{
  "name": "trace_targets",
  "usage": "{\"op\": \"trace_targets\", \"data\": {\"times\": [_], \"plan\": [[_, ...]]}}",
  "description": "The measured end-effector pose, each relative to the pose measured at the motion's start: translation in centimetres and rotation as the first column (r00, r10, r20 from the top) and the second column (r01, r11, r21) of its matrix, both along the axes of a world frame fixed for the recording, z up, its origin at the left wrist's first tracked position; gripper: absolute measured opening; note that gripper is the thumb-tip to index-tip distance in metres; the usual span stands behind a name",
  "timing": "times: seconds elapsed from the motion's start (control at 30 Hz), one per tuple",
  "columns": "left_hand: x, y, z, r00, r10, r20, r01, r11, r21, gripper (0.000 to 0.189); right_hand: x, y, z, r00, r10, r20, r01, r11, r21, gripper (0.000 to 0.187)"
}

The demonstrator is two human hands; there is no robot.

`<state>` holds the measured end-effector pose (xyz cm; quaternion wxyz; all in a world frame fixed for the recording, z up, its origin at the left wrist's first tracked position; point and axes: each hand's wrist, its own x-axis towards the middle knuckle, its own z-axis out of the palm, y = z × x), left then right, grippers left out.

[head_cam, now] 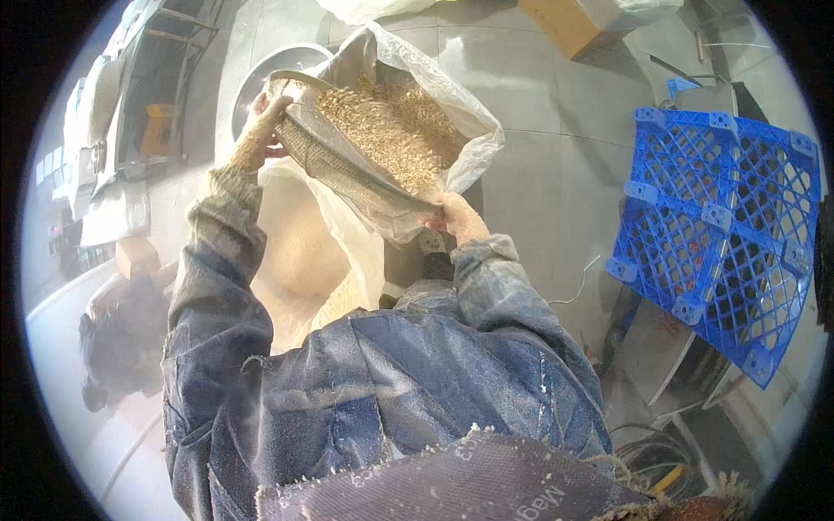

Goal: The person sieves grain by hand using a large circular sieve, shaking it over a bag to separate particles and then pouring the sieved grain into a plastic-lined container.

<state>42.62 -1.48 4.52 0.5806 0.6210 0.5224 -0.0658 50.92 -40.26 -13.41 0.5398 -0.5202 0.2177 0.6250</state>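
My left hand (264,127) grips the far-left rim of a mesh sieve (345,172), and my right hand (459,216) grips its near-right rim. Held between them, the sieve tilts away from me over the mouth of a plastic-lined bag (479,120). Coarse tan granules (378,133) slide off the mesh into that bag and look blurred by motion. Below my left hand stands a second plastic bag (365,254), with fine pale powder (300,244) inside. Dust coats both hands and sleeves.
A round metal basin (251,81) sits behind the sieve, partly hidden. At right stands a blue plastic pallet (710,215). A cardboard box (563,26) lies at the top, and a coiled hose or cable (658,449) at lower right. Dust hangs in the air at left.
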Motion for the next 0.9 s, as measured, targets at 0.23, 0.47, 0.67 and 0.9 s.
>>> {"op": "trace_targets", "data": {"times": [0.23, 0.47, 0.67, 0.9], "plan": [[0.5, 1.1, -0.8, 0.988, 0.061, -0.14, -0.061, 0.998, 0.0, 0.102, 0.3, 0.7, 0.9, 0.998, 0.051, 0.028, -0.051, 0.999, -0.002, 0.049], [-3.4, -0.7, 1.7, 0.999, 0.033, 0.006, -0.033, 0.991, 0.129, 0.111, -2.9, -0.2, 2.7, 0.989, 0.148, -0.021, -0.147, 0.989, 0.017, 0.049], [-9.0, 3.2, -0.8, 0.992, 0.1, -0.074, -0.102, 0.994, -0.026, 0.101, -4.8, 4.5, 4.3, 0.995, 0.095, 0.039, -0.095, 0.995, 0.002, 0.056], [-22.5, 3.2, -2.7, 0.923, 0.27, 0.276, -0.272, 0.962, -0.029, 0.078, -6.3, 6.7, 5.3, 0.895, 0.069, 0.441, 0.031, 0.976, -0.216, 0.053]]}}
